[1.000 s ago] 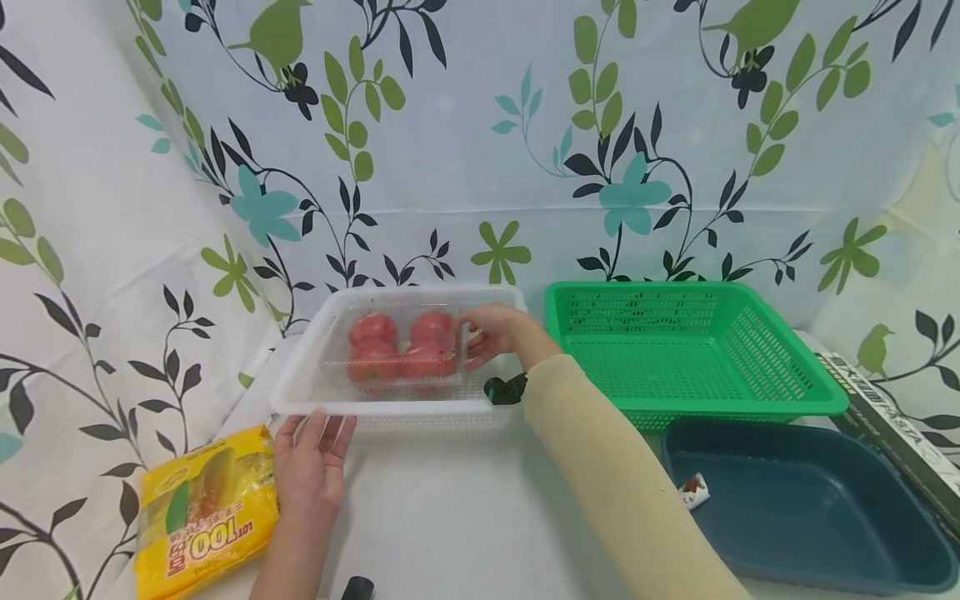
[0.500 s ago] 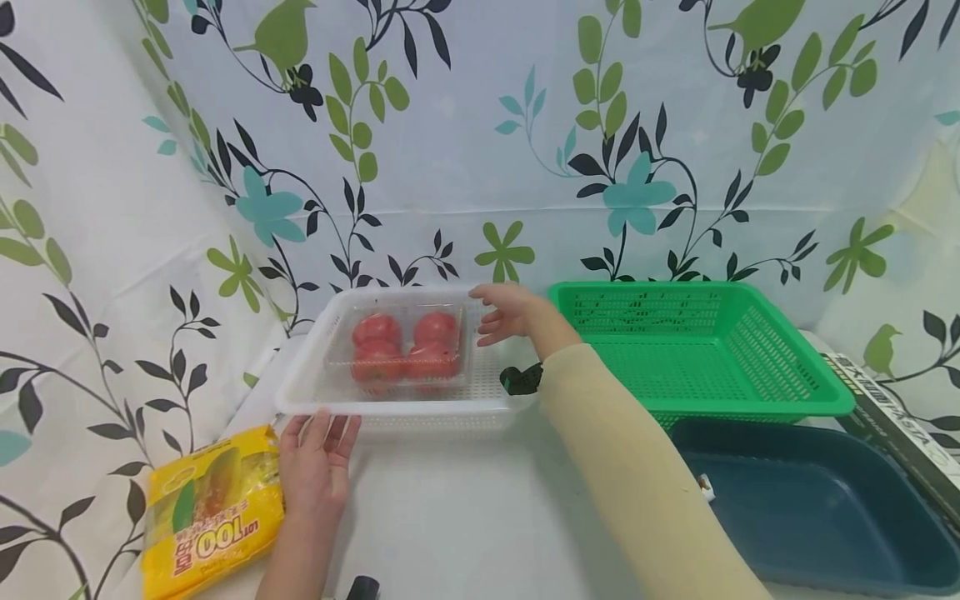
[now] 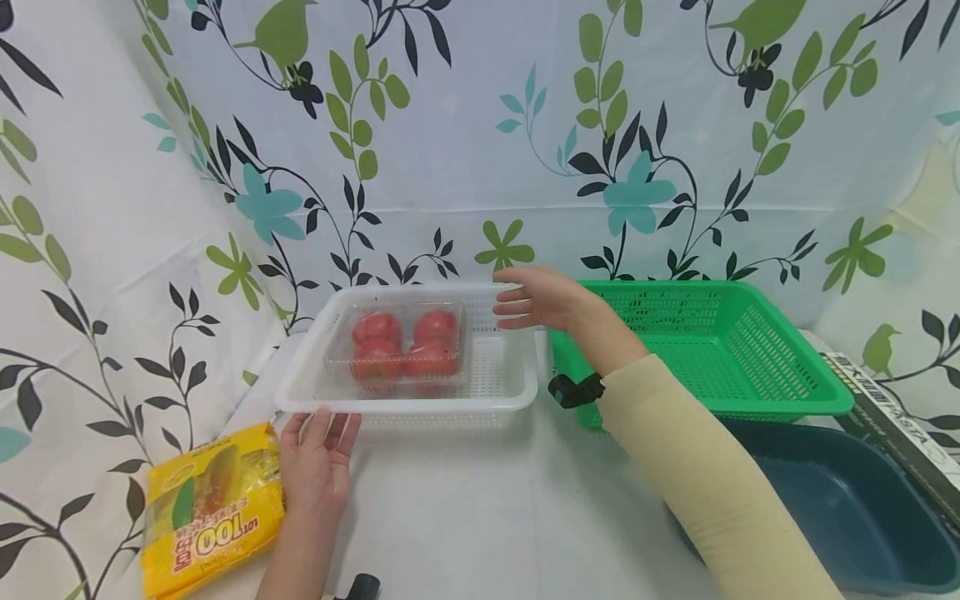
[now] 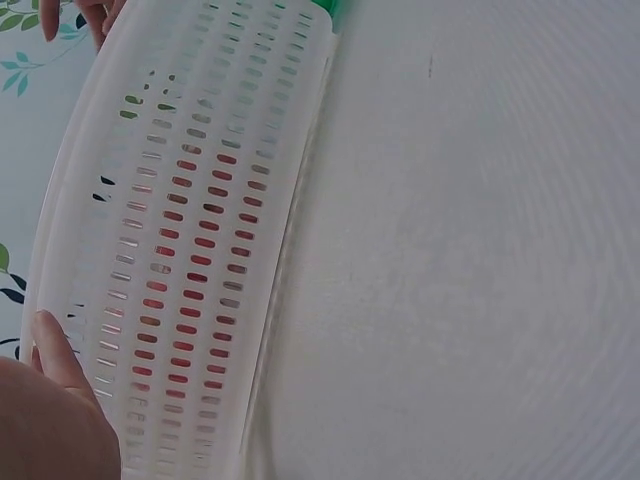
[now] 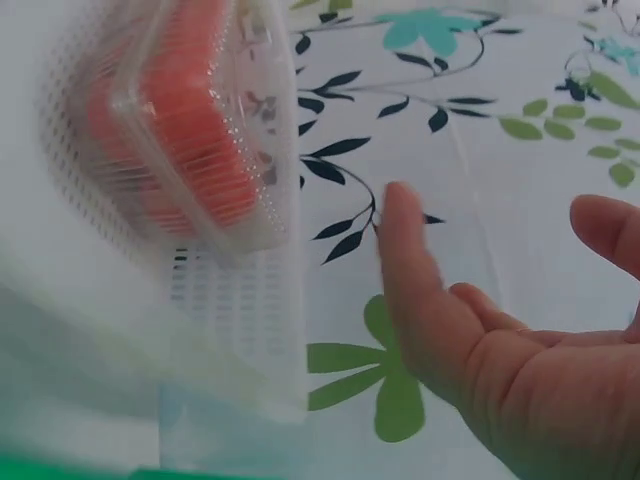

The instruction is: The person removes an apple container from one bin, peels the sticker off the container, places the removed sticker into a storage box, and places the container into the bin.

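Observation:
In the head view, a clear plastic pack of several red tomatoes (image 3: 405,346) sits inside the white perforated basket (image 3: 491,367), toward its left end. My left hand (image 3: 315,467) touches the basket's front rim near the left corner, its fingers fairly straight. From the left wrist view, one of its fingers (image 4: 62,350) lies against the basket's upper edge. My right hand (image 3: 551,302) is raised above the gap between the white basket and the green one, its fingers extended and holding nothing. The right wrist view shows this hand (image 5: 520,370) apart from the pack.
A green perforated basket (image 3: 813,367) stands to the right, with a dark blue tub (image 3: 832,492) in front. A yellow bag of snacks or drinks (image 3: 213,508) lies left of my left arm. A black printed box (image 3: 892,417) lies at the far right, and a patterned curtain (image 3: 450,167) hangs behind.
My right hand has moved from the right side of the tomato pack up and rightward, away from it. The pack stays in the white basket. My left hand stays at the rim.

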Available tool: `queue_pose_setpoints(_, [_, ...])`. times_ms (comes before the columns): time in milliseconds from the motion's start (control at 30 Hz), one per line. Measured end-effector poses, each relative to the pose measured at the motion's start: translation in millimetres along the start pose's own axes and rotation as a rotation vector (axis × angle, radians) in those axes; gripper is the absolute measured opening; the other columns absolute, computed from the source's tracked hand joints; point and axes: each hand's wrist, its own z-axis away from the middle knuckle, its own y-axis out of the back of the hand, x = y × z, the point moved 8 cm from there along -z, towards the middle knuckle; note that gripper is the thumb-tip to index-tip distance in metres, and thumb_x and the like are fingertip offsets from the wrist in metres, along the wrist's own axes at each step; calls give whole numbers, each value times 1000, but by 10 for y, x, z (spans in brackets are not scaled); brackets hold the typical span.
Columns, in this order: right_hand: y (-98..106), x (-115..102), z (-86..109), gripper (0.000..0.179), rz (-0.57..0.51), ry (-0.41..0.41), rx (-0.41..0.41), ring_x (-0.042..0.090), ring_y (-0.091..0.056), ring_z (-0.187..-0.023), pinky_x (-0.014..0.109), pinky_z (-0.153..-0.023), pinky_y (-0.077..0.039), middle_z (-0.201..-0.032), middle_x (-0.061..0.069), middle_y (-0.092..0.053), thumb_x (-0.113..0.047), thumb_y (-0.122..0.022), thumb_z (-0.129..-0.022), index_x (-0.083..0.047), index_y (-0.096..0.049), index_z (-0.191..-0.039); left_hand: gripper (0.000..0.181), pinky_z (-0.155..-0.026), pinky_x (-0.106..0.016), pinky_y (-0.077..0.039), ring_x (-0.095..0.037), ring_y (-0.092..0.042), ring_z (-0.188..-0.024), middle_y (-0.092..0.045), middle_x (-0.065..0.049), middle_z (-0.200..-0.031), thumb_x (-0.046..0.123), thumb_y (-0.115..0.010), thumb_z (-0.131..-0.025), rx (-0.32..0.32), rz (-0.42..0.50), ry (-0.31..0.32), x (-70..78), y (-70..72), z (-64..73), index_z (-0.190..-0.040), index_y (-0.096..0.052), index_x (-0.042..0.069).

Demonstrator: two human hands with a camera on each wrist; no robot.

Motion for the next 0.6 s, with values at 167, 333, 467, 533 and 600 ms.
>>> queue_pose_setpoints(167, [45, -28, 272, 57, -25, 24, -39, 39, -54, -127, 46, -91, -56, -148, 23, -45, -23, -54, -105, -8, -30, -154, 57, -91, -35, -55, -22, -56, -124, -41, -3, -150, 14, -67, -97, 3, -8, 6, 6, -6, 9, -147, -39, 21])
queue_pose_setpoints(333, [88, -49, 544, 59, 7, 59, -77, 39, -55, -125, 48, -92, -55, -146, 23, -46, -24, -56, -104, -6, -29, -154, 60, -92, -35, -54, -23, -51, -132, -39, -1, -154, 14, -68, -96, 6, 3, 16, 33, 5, 18, -148, -39, 22])
queue_pose_setpoints(467, [147, -24, 734, 56, 35, 83, -101, 40, -56, -124, 50, -96, -52, -145, 23, -46, -24, -55, -105, -1, -32, -151, 59, -92, -35, -54, -23, -50, -133, -39, -1, -155, 14, -67, -97, 6, 10, 22, 57, 14, 25, -149, -39, 22])
queue_pose_setpoints(533, [184, 6, 821, 54, 46, 87, -104, 40, -56, -124, 50, -96, -52, -145, 24, -45, -23, -53, -106, 0, -33, -151, 59, -91, -35, -54, -23, -51, -132, -40, -1, -155, 14, -68, -97, 13, 21, 29, 68, 21, 31, -149, -40, 22])
queue_pose_setpoints(600, [217, 48, 895, 53, 60, 85, -111, 42, -54, -127, 50, -97, -51, -147, 26, -43, -20, -50, -107, 2, -33, -151, 60, -92, -35, -54, -22, -51, -131, -39, -1, -155, 14, -67, -97, 20, 16, 35, 82, 34, 44, -150, -39, 22])
